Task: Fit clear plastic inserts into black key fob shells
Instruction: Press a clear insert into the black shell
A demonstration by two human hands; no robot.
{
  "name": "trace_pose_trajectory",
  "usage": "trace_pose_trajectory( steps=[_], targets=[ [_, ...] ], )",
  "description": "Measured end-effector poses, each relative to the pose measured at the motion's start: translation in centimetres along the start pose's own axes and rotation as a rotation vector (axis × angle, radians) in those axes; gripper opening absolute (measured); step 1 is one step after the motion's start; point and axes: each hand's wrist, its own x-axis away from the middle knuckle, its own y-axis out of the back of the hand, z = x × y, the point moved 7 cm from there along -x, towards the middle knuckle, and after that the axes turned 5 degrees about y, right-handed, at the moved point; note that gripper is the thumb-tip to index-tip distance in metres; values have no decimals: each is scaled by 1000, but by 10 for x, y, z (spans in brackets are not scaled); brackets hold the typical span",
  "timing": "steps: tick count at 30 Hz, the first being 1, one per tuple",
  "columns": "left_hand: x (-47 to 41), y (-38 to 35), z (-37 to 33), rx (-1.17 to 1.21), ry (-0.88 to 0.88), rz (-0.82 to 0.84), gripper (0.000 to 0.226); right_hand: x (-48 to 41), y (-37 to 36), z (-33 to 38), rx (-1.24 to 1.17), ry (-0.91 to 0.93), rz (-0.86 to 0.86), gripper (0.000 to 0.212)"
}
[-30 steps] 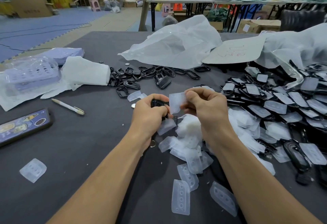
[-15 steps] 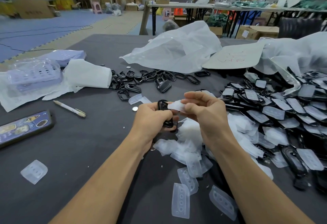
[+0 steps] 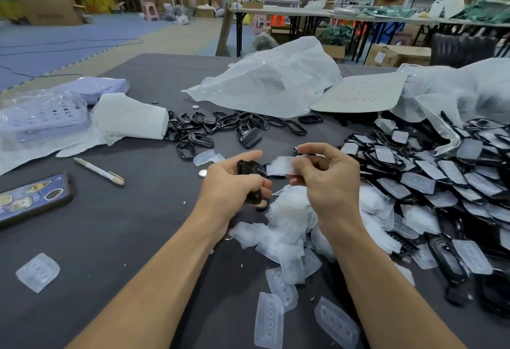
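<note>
Head view | left hand [image 3: 231, 183]: one shell [image 3: 249, 173] | right hand [image 3: 325, 180]: one insert [image 3: 280, 165]

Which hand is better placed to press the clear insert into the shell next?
Probably the right hand: it pinches the clear insert right beside the black shell. The left hand grips that shell, so it suits steadying.

Bench [image 3: 116, 227] bare left of my hands; inserts [image 3: 289, 227] heaped beneath, fobs [image 3: 441, 183] crowding right, shells [image 3: 220, 125] ahead.
</note>
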Motion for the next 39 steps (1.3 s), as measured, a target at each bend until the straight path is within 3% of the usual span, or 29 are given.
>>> trace_pose_trajectory(
  steps=[3, 12, 15, 17, 19, 22, 26, 28, 30, 35, 39],
  targets=[
    [5, -15, -1, -37, -10, 174, 51, 2, -9, -4, -72, -48, 55, 14],
    [-5, 0, -5, -33, -33, -99, 24, -6, -1, -20, -166, -198, 64, 23],
    [-3, 3, -8, -35, -57, -97, 38, -8, 1, -23, -223, -257, 71, 27],
    [-1, 0, -11, -49, -77, 0, 66, -8, -1, -22, -222, -266, 103, 28],
    [1, -6, -14, -61, -95, 112, 79, -6, -4, -22, -191, -274, 149, 28],
    [2, -14, -10, -111, -60, 205, 69, -4, -8, -20, -144, -275, 209, 27],
    [2, -10, -3, -92, -2, 87, 36, -2, -9, -17, -148, -266, 230, 28],
    [2, -8, -1, -125, 1, 47, 30, -1, -8, -15, -156, -263, 226, 32],
    [4, -6, 0, -116, 4, 36, 31, -1, -8, -14, -168, -266, 224, 35],
    [5, -11, 3, -145, 4, 189, 65, 1, -9, -15, -195, -291, 263, 29],
    [-1, -15, 7, -218, 39, 226, 52, -1, -10, -17, -212, -296, 267, 21]
  ],
)
